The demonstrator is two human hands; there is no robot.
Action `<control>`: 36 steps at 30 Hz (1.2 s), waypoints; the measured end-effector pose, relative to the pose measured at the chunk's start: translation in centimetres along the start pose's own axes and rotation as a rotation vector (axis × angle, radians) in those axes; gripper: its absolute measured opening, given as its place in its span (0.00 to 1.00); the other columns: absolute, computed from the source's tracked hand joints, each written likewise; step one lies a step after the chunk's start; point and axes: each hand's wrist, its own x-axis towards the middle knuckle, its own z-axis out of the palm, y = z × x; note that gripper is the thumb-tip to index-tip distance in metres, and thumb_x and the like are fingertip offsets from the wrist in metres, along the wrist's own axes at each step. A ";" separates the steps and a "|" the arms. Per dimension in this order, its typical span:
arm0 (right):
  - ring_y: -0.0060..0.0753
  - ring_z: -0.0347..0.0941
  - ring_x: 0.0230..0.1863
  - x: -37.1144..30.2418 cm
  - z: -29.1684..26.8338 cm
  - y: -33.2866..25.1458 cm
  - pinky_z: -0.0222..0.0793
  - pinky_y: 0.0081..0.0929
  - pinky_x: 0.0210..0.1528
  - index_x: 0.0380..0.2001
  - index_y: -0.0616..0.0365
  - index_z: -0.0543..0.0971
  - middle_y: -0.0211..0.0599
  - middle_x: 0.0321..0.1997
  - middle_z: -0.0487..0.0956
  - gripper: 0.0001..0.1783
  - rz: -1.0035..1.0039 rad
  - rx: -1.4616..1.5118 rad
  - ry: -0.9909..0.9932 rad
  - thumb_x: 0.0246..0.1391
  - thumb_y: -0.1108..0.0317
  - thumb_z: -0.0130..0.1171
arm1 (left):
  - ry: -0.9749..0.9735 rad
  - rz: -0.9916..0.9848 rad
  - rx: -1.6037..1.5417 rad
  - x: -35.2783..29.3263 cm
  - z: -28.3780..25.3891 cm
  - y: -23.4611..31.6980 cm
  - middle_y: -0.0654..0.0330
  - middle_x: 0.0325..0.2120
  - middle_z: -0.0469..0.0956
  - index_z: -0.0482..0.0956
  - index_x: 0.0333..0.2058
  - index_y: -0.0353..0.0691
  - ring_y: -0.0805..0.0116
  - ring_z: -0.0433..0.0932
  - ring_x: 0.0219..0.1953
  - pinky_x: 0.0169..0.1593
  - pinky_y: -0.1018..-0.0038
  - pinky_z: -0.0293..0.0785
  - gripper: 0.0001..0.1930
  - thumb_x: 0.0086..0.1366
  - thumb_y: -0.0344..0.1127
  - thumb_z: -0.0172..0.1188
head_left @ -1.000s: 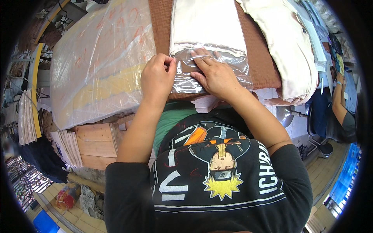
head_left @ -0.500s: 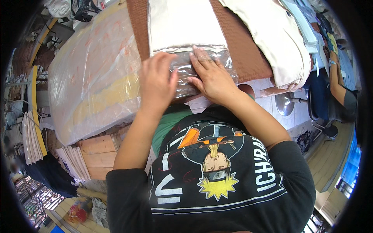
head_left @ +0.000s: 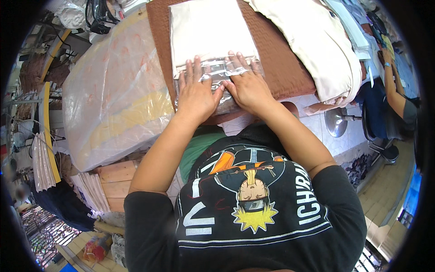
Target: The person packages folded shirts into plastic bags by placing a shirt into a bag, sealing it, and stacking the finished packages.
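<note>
Both hands lie flat, fingers spread, gripping nothing: the left hand [head_left: 195, 93] and the right hand [head_left: 247, 84] press side by side on the near end of a clear plastic bag [head_left: 217, 77] holding a folded cream cloth [head_left: 208, 31]. The bag's long axis runs straight away from the person, on a brown mat [head_left: 281, 63]. Neither hand is nearer. A large plastic-wrapped bundle [head_left: 113, 95] lies left; a stack of cream cloth [head_left: 317, 50] right.
</note>
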 end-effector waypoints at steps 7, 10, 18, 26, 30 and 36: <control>0.45 0.49 0.68 0.3 0.1 -0.9 0.41 0.48 0.67 0.61 0.61 0.59 0.48 0.66 0.57 0.31 -0.020 0.027 0.041 0.59 0.54 0.43 | 0.055 -0.036 -0.030 -0.5 0.8 -0.5 0.38 0.64 0.43 0.54 0.60 0.28 0.37 0.42 0.65 0.64 0.48 0.43 0.35 0.63 0.49 0.48; 0.45 0.49 0.68 0.7 0.2 -1.2 0.40 0.48 0.67 0.61 0.61 0.59 0.47 0.66 0.58 0.31 -0.014 0.048 0.003 0.59 0.54 0.42 | 0.038 -0.081 0.013 -0.4 0.8 -0.1 0.40 0.64 0.43 0.51 0.62 0.32 0.32 0.41 0.64 0.62 0.43 0.42 0.37 0.62 0.50 0.48; 0.46 0.48 0.69 0.9 0.3 -1.2 0.38 0.48 0.67 0.62 0.58 0.59 0.46 0.67 0.57 0.32 -0.034 0.030 -0.033 0.60 0.50 0.40 | -0.074 -0.176 -0.007 -0.3 -0.1 -0.2 0.41 0.65 0.40 0.44 0.63 0.30 0.33 0.36 0.65 0.63 0.42 0.38 0.40 0.61 0.51 0.47; 0.56 0.44 0.69 -1.9 -1.4 -1.5 0.39 0.48 0.67 0.60 0.65 0.60 0.60 0.65 0.55 0.41 -0.010 0.063 -0.009 0.56 0.39 0.43 | -0.161 -0.118 -0.293 -1.0 -1.2 -2.2 0.36 0.64 0.34 0.43 0.63 0.26 0.38 0.27 0.66 0.65 0.48 0.27 0.44 0.62 0.58 0.45; 0.56 0.46 0.68 -3.4 -1.6 -1.0 0.43 0.45 0.67 0.59 0.66 0.62 0.59 0.64 0.56 0.41 -0.031 0.067 -0.033 0.54 0.40 0.46 | -0.232 -0.066 -0.426 -1.8 -1.5 -2.5 0.34 0.64 0.33 0.44 0.63 0.27 0.38 0.26 0.66 0.64 0.47 0.26 0.48 0.61 0.66 0.42; 0.53 0.52 0.66 -3.9 -3.0 -0.4 0.48 0.44 0.65 0.53 0.66 0.68 0.55 0.63 0.61 0.35 -0.037 0.081 -0.082 0.54 0.45 0.51 | -0.140 0.072 -0.156 -4.4 -1.7 -0.4 0.33 0.62 0.44 0.57 0.59 0.26 0.41 0.37 0.67 0.65 0.51 0.37 0.43 0.62 0.64 0.44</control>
